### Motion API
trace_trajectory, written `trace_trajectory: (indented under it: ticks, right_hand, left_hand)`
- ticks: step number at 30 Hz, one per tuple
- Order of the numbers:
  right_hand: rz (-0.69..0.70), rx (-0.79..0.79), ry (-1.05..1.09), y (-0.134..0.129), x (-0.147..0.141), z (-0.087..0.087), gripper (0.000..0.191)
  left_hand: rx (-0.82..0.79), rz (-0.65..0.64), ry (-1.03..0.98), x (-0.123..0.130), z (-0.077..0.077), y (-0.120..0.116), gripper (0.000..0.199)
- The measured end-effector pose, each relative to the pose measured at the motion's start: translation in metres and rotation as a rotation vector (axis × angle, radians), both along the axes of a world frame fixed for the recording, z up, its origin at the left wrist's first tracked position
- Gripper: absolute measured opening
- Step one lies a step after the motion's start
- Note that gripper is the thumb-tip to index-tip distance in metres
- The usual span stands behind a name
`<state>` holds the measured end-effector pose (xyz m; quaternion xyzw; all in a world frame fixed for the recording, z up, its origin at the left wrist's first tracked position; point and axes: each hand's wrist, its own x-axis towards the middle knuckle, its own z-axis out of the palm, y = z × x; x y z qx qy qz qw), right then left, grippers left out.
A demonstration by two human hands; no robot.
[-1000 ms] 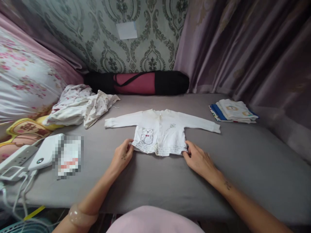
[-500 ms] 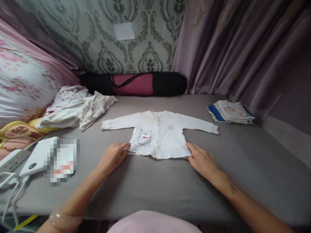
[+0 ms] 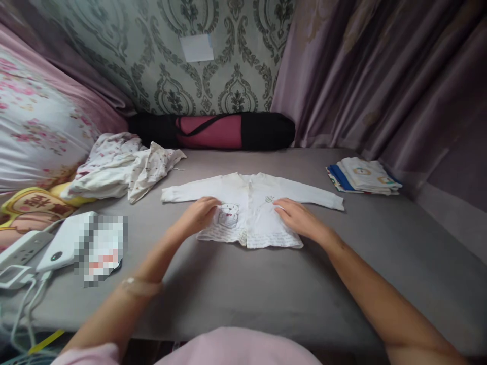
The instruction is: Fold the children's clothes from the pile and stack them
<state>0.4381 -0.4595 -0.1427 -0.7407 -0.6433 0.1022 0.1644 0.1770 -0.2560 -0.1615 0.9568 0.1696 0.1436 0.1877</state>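
Note:
A small white long-sleeved baby top (image 3: pixel 262 223) lies spread flat, sleeves out to both sides, with a bear print on its left half and lettering along the hem. Over its left side, by the bear, is my left hand (image 3: pixel 200 215), its fingers reaching inward and holding no cloth that I can see. My right hand (image 3: pixel 302 218) is over the opposite side, fingertips close to the small chest print, also with no cloth visibly gripped. Whether the fingertips press on the fabric is hard to tell.
Crumpled printed clothes (image 3: pixel 129 170) lie at the left beside a yellow cushion (image 3: pixel 34 205). A folded clothes stack (image 3: pixel 365 175) sits at the right. A black and maroon bag (image 3: pixel 209 132) lies along the wall. A white power bank (image 3: pixel 68 241) and power strip (image 3: pixel 26 248) are nearer left.
Both hands have let go of the top's lower corners and moved up and inward over its body. The top stays flat in place.

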Motion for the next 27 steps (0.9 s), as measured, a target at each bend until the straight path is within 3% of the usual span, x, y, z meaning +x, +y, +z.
trace_trajectory:
  ticks: [4,7,11,19,27]
  right_hand:
    - [-0.007,-0.021,-0.086,0.060,0.002,-0.036,0.053]
    - [0.031,-0.115,-0.122,0.066,0.004,-0.051,0.059]
    - [0.129,-0.115,-0.156,0.043,0.000,-0.053,0.060]
    - [0.281,-0.124,-0.125,-0.011,-0.015,-0.044,0.059]
    - [0.321,-0.171,-0.043,-0.065,-0.037,-0.022,0.061]
  left_hand:
    - [0.097,-0.120,-0.004,0.053,-0.033,0.008,0.039]
    - [0.155,-0.121,0.061,0.062,-0.048,0.009,0.046]
    - [0.171,-0.129,0.134,0.050,-0.048,0.008,0.056]
    - [-0.012,-0.231,0.278,0.023,-0.023,0.010,0.081]
    - [-0.119,-0.215,0.223,-0.015,-0.006,-0.011,0.064]
